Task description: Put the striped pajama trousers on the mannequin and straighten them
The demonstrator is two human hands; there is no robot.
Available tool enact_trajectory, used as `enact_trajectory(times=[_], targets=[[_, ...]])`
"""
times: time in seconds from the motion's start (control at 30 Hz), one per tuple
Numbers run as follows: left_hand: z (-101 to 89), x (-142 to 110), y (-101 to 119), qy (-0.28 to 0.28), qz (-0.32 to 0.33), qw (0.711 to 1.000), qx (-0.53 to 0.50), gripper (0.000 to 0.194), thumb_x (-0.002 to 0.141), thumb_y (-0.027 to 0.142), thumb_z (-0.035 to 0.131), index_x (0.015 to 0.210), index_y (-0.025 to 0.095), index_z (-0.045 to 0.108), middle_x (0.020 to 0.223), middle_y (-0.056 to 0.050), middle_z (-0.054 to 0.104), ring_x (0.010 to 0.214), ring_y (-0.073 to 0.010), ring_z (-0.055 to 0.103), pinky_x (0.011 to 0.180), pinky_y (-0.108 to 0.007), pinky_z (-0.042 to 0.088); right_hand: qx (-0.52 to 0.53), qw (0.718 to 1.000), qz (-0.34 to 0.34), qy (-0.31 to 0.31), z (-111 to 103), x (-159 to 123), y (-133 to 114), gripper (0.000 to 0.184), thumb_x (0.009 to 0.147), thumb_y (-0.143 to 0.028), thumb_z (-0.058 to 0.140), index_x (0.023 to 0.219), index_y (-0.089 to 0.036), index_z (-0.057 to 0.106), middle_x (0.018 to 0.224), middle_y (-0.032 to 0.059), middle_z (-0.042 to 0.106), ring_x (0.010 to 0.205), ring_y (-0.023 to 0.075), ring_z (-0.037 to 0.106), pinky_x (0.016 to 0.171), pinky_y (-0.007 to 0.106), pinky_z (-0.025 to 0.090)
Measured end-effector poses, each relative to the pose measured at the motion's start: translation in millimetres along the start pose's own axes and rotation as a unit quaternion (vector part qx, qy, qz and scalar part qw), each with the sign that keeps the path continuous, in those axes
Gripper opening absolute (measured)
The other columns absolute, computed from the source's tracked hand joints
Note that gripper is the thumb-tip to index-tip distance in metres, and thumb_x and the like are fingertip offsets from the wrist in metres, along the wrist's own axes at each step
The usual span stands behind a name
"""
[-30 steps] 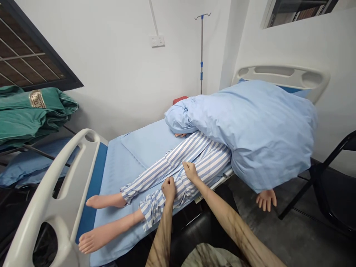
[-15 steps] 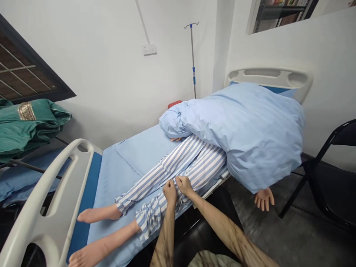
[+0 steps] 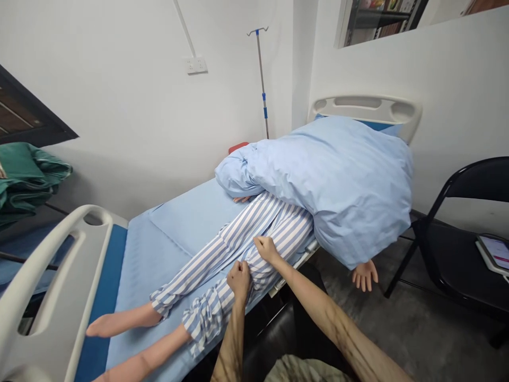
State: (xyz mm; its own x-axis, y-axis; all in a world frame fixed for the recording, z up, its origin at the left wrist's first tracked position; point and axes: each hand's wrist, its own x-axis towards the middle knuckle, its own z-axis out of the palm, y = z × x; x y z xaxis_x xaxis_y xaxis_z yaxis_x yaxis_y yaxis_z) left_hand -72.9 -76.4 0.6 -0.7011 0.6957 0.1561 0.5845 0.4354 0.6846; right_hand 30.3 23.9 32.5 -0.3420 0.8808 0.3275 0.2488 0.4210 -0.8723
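I am balling my left hand point(image 3: 239, 278) and right hand point(image 3: 266, 248) into separate fists, over the striped trousers point(image 3: 292, 233) by the bed point(image 3: 175, 225)'s near long edge; a blue quilt point(image 3: 330, 164) is covering the dummy point(image 3: 127, 320)'s upper body toward the headboard point(image 3: 415, 119).

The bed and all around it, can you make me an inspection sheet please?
Surface: bed sheet, pale blue, a few creases.
Things: figure in striped trousers; blue quilt bunched over its upper body, one palm poking out.
Clutter: device with lit screen on black chair.
Hands: left hand and right hand fisted at the near leg; grip on cloth unclear.
Cables: nothing loose seen; strip runs to wall sockets.
Surroundings: drip stand, green cloth.
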Motion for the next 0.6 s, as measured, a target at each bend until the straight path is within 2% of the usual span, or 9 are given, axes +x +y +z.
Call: enact_trajectory(times=[0.07,0.17,0.27,0.37,0.47,0.53,0.6], targets=[[0.6,0,-1,-0.002,-0.002,1.0,-0.023,0.035,0.08,0.031,0.046,0.051,0.02,0.032,0.048,0.004,0.034,0.052,-0.011,0.03,0.059,-0.027,0.021,-0.032,0.999,-0.006,-0.012,13,-15,9,0.038,0.087,-0.032,0.042,0.051,-0.02,0.033,0.048,-0.0035,0.033,0.05,0.0098,0.031,0.055,0.027,0.02],[0.8,4,7,-0.013,-0.01,0.994,-0.105,0.041,0.086,0.039,0.04,0.049,0.021,0.035,0.048,0.002,0.039,0.053,-0.0118,0.034,0.059,-0.028,0.026,-0.055,0.998,-0.012,0.004,28,-30,18,0.037,0.088,-0.03,0.041,0.052,-0.02,0.037,0.049,-0.0023,0.038,0.05,0.0105,0.033,0.056,0.026,0.02],[1.2,12,28,-0.032,-0.035,0.973,-0.227,0.05,0.092,0.045,0.028,0.047,0.023,0.029,0.045,0.001,0.034,0.048,-0.0119,0.033,0.055,-0.029,0.029,-0.051,0.999,-0.002,0.015,32,-31,19,0.04,0.091,-0.033,0.036,0.053,-0.021,0.037,0.049,-0.002,0.039,0.05,0.0108,0.035,0.056,0.026,0.022],[5.8,21,52,-0.02,-0.04,0.946,-0.321,0.051,0.094,0.048,0.021,0.049,0.024,0.022,0.046,0.002,0.028,0.046,-0.0115,0.03,0.052,-0.029,0.03,-0.022,0.999,0.013,0.029,29,-25,17,0.042,0.092,-0.036,0.034,0.052,-0.021,0.034,0.048,-0.0024,0.036,0.049,0.0109,0.036,0.055,0.027,0.022],[20.0,22,63,0.01,-0.042,0.953,-0.3,0.049,0.094,0.045,0.019,0.05,0.024,0.024,0.048,0.0,0.033,0.049,-0.0125,0.035,0.055,-0.03,0.034,0.023,0.998,0.037,0.044,27,-21,16,0.042,0.091,-0.038,0.035,0.052,-0.021,0.032,0.048,-0.0022,0.036,0.049,0.0112,0.038,0.054,0.027,0.023],[34.0,19,61,0.02,-0.052,0.97,-0.237,0.047,0.093,0.039,0.024,0.049,0.023,0.031,0.049,-0.001,0.039,0.05,-0.0136,0.039,0.057,-0.03,0.034,0.06,0.994,0.066,0.059,26,-19,17,0.043,0.09,-0.041,0.037,0.052,-0.02,0.031,0.048,-0.0021,0.037,0.05,0.0114,0.038,0.053,0.026,0.025],[47.4,15,55,0.036,-0.034,0.989,-0.142,0.043,0.09,0.034,0.031,0.05,0.022,0.039,0.049,-0.003,0.045,0.05,-0.0142,0.04,0.056,-0.029,0.031,0.096,0.989,0.092,0.065,21,-15,18,0.043,0.088,-0.041,0.038,0.051,-0.02,0.03,0.048,-0.0027,0.035,0.05,0.011,0.036,0.052,0.025,0.025]])
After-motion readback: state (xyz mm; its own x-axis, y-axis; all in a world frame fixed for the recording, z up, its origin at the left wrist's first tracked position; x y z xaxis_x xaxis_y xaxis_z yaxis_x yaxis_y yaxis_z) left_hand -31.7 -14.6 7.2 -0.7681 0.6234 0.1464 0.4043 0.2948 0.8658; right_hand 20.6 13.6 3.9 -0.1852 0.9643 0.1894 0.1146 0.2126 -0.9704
